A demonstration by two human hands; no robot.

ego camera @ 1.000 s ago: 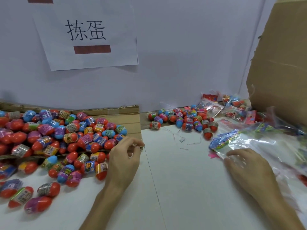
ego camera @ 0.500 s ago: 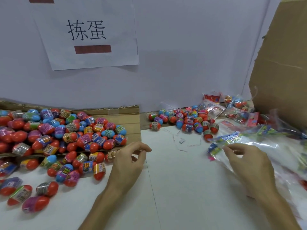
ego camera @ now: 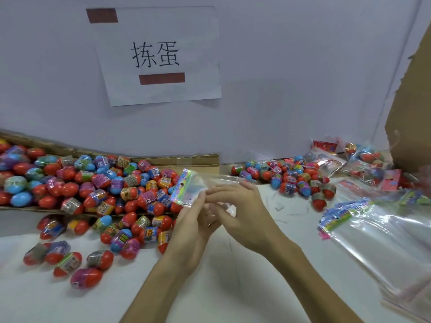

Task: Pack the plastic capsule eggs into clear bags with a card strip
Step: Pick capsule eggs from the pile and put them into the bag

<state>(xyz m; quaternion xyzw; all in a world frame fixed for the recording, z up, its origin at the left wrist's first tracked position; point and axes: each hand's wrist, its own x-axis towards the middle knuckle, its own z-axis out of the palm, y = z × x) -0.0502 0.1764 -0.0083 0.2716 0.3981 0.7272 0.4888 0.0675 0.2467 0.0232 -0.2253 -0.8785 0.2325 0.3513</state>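
A clear bag (ego camera: pixel 211 183) with a colourful card strip (ego camera: pixel 183 186) along its left end is held up over the table's middle, empty as far as I can see. My left hand (ego camera: pixel 191 226) pinches it from below near the strip. My right hand (ego camera: pixel 242 206) grips the clear plastic from the right. A big heap of red, blue and purple capsule eggs (ego camera: pixel 93 190) lies to the left, partly on flattened cardboard (ego camera: pixel 200 159). A smaller egg pile (ego camera: pixel 291 178) sits at the back right.
A stack of empty clear bags with card strips (ego camera: pixel 373 227) lies at the right. Filled bags (ego camera: pixel 363 162) sit behind it beside a tall cardboard box wall (ego camera: pixel 410 113). A paper sign (ego camera: pixel 158 57) hangs on the back wall. The white table (ego camera: pixel 221 287) shows in front.
My right hand took one bag from the stack at the right and carried it to the middle. My left hand left the egg pile's edge and rose to pinch the bag.
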